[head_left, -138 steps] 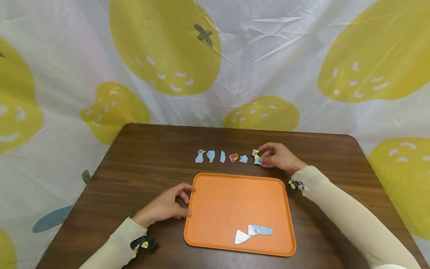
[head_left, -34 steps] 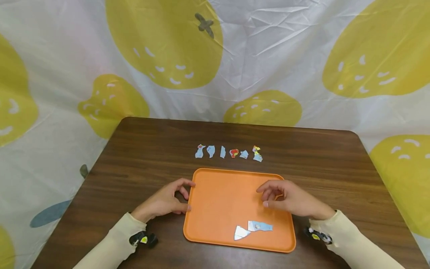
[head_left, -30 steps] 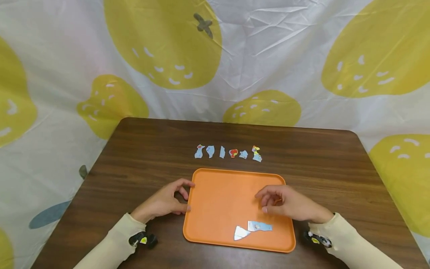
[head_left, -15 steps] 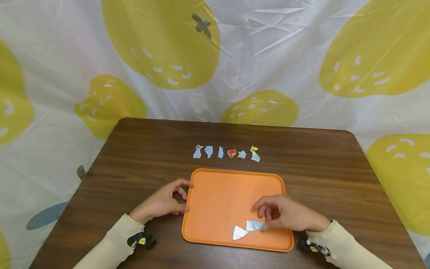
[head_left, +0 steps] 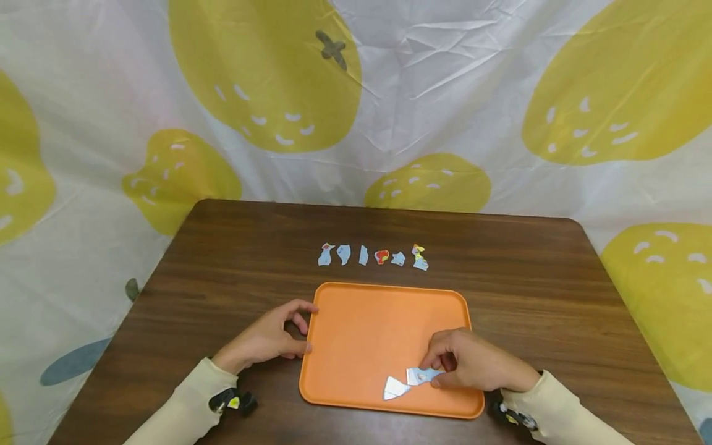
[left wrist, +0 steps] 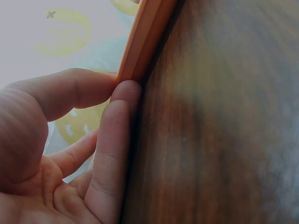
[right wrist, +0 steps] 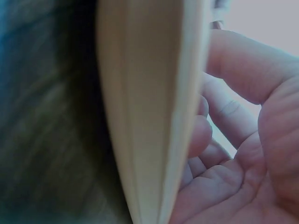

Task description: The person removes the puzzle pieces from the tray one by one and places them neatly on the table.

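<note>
An orange tray [head_left: 384, 321] lies on the table, with two flat pieces near its front right: a shiny white triangular piece [head_left: 396, 388] and a light blue irregular piece [head_left: 419, 376]. My right hand [head_left: 473, 361] pinches the light blue piece at its right part, thumb at the near edge and index finger at the far edge. In the right wrist view the tray's side wall [right wrist: 149, 93] hides those fingertips. My left hand [head_left: 264, 337] holds the tray's left edge, with thumb and fingertips against the rim [left wrist: 135, 56] in the left wrist view.
Behind the tray several small cut pieces lie in a row, among them a red one [head_left: 381, 257] and a yellow and blue one [head_left: 420, 258]. They rest on the dark wooden table [head_left: 233, 272]. A white curtain with yellow fruit prints [head_left: 389, 123] hangs beyond the far edge.
The right hand has come from the yellow and blue piece at the row's right end, down over the tray, and now pinches the light blue piece. The left hand stays at the tray's edge.
</note>
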A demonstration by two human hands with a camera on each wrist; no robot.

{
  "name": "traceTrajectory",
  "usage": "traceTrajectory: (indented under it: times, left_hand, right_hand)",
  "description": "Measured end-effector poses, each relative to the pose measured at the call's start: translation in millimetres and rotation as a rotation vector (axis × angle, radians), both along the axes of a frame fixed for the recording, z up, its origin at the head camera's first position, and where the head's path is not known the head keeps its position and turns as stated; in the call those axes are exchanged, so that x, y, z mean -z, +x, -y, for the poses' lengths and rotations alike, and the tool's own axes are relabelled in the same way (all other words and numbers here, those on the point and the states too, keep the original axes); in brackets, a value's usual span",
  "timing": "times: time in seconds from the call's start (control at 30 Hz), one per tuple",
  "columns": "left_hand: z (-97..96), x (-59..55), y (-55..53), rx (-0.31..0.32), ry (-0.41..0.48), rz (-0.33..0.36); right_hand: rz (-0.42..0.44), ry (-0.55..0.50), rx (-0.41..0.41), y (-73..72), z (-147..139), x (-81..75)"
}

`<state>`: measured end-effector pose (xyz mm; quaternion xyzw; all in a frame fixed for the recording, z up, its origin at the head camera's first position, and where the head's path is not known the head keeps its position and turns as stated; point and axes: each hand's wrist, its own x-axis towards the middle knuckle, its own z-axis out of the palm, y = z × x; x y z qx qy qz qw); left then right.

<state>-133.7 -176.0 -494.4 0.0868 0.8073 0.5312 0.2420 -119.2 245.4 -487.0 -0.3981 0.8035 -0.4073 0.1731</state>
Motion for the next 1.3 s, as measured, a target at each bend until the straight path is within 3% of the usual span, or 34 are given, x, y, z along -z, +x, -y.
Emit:
traceTrajectory:
  times: [0.43,0.63,0.93,1.3]
  left_hand:
    - [0.3,1.8,-0.4,0.009,0.013,-0.004]
    - [0.8,1.8,-0.8,0.006,0.018,0.002]
    - [0.6,2.1,-1.2,0.005,0.016,0.009]
    - [0.9,1.6,-1.1,0.01,0.006,-0.004]
  right_hand:
    - [-0.005,0.064,0.033,0.2,0,-0.1]
    - [0.04,0.023,0.044,0.5,-1,-0.6]
    - [0.098,-0.044,-0.005,-5.1,-5,0.8]
    - [0.097,-0.102,0.011,-11.3,-5,-3.4]
